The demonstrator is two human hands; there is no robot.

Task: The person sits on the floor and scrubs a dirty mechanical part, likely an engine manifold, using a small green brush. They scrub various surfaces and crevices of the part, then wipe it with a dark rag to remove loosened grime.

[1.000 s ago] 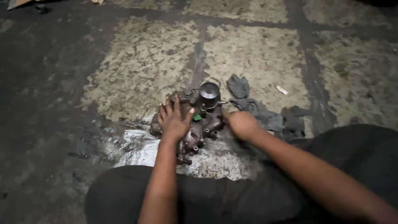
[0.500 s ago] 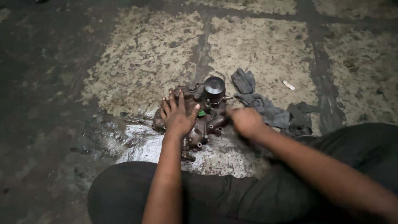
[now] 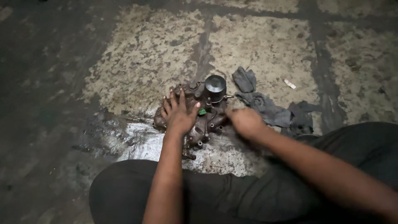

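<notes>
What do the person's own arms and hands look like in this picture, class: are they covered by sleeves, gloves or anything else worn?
Both forearms are bare, with no sleeves in view. The left hand and the right hand wear no gloves; no rings, watch or bands are visible. Dark trousers cover the legs below the arms.

No packages, labels, signs or screens are in sight anywhere on this stained, oily floor.

place: repair workshop floor | signs: oil-stained concrete (image 3: 145, 54); greasy engine casting (image 3: 203, 120); dirty rags (image 3: 265, 105)
</notes>
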